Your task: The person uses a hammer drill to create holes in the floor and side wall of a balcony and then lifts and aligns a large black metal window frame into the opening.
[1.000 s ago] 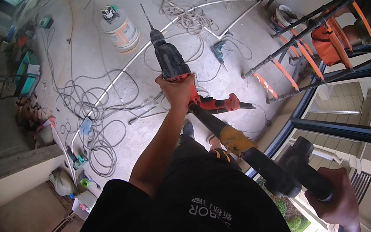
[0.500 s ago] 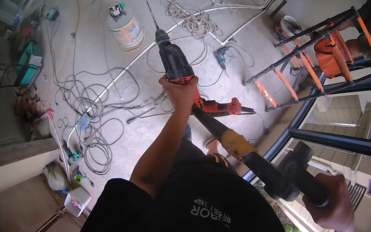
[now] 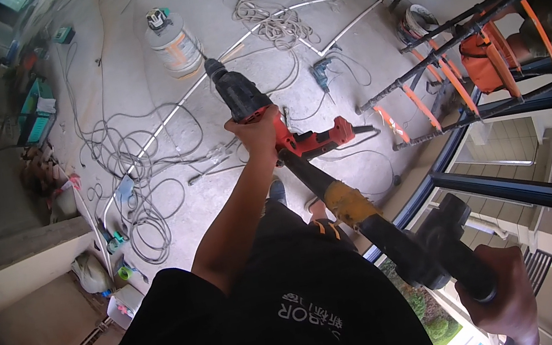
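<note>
My left hand [image 3: 258, 133] is wrapped around the body of a red and black hammer drill [image 3: 245, 93], just behind its dark front housing. A long bit extends from the chuck toward the white bucket. The drill's red rear grip [image 3: 325, 137] juts out to the right, with no hand on it. A thick black pole [image 3: 311, 175] with a worn yellow wrapping [image 3: 350, 204] runs from beside the drill down to the right. Near its lower end sits a bulky black crosspiece [image 3: 438, 240]. My right hand [image 3: 503, 292] is closed around the black end beyond that crosspiece.
A white bucket [image 3: 174, 48] stands on the floor ahead, beside tangled cables [image 3: 136, 158] and white pipes [image 3: 203, 79]. A teal drill [image 3: 322, 77] lies to the right. An orange and black ladder [image 3: 451, 69] lies near a person's leg at the window frame [image 3: 510, 189].
The drill's front end has swung left, and its bit now points toward the bucket. My right hand has shifted slightly right. Both hands keep their hold, and the room appears shifted in view.
</note>
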Demonstrator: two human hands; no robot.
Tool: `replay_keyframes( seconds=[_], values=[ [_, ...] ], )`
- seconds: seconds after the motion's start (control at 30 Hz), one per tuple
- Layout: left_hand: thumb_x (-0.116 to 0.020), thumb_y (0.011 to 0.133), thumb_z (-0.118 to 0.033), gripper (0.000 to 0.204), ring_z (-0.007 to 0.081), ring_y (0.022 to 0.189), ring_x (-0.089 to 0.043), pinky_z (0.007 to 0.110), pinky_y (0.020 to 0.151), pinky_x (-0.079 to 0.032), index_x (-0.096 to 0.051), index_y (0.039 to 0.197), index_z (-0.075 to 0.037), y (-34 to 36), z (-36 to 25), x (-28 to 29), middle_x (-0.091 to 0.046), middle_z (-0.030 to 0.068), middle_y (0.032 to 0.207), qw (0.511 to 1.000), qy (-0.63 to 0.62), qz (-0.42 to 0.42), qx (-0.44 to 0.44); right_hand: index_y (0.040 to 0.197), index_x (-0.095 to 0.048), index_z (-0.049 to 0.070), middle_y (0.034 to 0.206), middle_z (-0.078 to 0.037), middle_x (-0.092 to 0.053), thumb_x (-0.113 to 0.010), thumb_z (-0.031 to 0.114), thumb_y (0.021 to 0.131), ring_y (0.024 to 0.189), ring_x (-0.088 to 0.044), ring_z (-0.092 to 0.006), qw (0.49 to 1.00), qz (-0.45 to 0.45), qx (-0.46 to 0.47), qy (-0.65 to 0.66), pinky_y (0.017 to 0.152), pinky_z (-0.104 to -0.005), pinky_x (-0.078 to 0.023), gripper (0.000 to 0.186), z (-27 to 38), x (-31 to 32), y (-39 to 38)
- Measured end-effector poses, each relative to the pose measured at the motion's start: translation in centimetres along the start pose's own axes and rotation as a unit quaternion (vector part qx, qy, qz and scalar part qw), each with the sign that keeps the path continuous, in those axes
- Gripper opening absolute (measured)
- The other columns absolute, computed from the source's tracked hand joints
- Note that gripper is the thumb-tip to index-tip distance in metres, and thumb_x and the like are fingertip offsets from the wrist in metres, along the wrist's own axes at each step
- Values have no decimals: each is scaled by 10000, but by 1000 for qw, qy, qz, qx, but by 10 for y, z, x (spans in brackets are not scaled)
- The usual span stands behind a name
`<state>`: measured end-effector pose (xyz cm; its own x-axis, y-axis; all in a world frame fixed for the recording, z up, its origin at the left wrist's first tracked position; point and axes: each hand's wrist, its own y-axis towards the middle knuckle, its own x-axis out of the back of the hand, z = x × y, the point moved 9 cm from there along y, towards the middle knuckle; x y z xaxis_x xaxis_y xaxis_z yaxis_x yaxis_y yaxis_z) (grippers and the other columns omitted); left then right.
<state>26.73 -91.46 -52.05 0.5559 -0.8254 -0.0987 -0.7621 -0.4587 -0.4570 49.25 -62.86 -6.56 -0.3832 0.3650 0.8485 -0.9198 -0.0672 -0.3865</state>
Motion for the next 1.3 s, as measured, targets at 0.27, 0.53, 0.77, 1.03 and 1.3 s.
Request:
replay_keyframes(
  seconds=[0.27, 0.53, 0.77, 1.03, 1.3],
  values=[
    [-863, 782, -104, 931, 305, 944, -702, 492, 818, -626, -161, 1393, -71, -26, -9, 4, -599, 209, 1152, 982, -88, -77, 148, 1161, -603, -2, 1012, -144, -586, -861, 49, 712, 836, -604, -272, 997, -45, 60, 1, 756, -385, -482, 520, -13, -8, -14],
    [-598, 972, -364, 256, 313, 916, -680, 540, 832, -582, -595, 1017, -112, -7, 65, -26, -662, 80, 993, 911, -233, 95, 328, 1161, -606, 11, 1018, -154, -585, -864, 43, 713, 799, -600, -287, 999, 40, 9, 29, 739, -365, -480, 518, -22, -19, -18],
    [-535, 952, -329, 258, 361, 938, -680, 581, 834, -573, -551, 1053, -93, -12, 82, -39, -654, 137, 1011, 865, -301, 175, 361, 1191, -600, 9, 1032, -155, -576, -864, 32, 730, 799, -601, -305, 995, -87, -6, 46, 762, -383, -494, 532, -26, -26, -32],
    [-525, 936, -358, 298, 384, 946, -666, 630, 871, -552, -551, 1048, -83, 14, 109, -45, -649, 148, 1029, 871, -320, 178, 327, 1113, -640, -5, 964, -156, -620, -879, 85, 749, 816, -662, -255, 986, -99, -106, 85, 736, -350, -524, 444, -67, -29, -31],
    [-399, 973, -352, 228, 347, 996, -631, 635, 921, -528, -480, 922, -145, -9, 94, -61, -589, 108, 1014, 840, -335, 176, 388, 1143, -681, -6, 1030, -168, -682, -912, 170, 772, 885, -692, -278, 981, -111, -99, 124, 827, -379, -556, 471, -118, -26, -8]
  ],
)
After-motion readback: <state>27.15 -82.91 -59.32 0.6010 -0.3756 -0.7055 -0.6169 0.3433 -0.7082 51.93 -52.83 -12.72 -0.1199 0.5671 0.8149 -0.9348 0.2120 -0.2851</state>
